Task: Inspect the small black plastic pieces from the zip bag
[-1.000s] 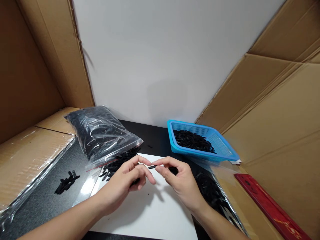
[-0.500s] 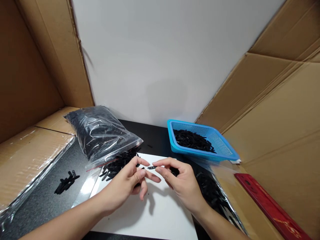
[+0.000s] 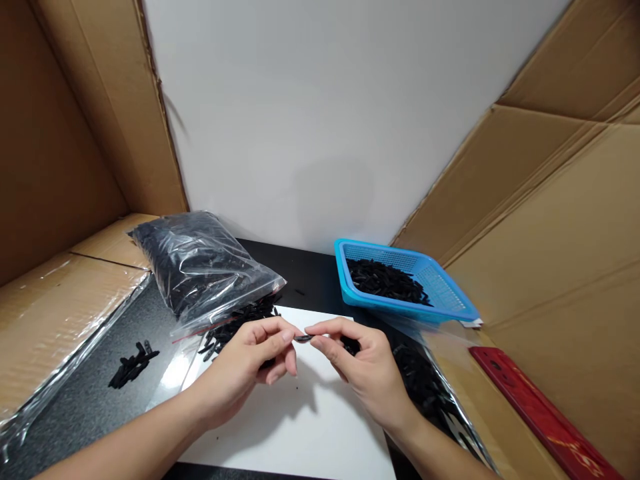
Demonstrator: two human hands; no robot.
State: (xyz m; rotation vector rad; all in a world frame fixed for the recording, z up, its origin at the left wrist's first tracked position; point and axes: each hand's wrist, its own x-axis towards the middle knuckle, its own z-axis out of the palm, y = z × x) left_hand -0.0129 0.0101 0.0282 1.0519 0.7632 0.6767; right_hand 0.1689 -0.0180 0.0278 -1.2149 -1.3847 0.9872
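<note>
On the white sheet (image 3: pixel 300 427) on your table, your left hand (image 3: pixel 245 367) and right hand (image 3: pixel 367 370) pinch one small black piece (image 3: pixel 303 338) between fingertips. A loose pinch could drop it among the spilled pieces (image 3: pixel 235 328) by your left hand.

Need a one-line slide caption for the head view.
Both hands, left and right, pinch one small black part over a white sheet, between bag and blue basket.

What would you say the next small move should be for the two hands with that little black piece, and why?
Probably carry it right and drop it in the blue basket: both hands pinch one small black piece above the white sheet, and similar pieces already lie there.
</note>
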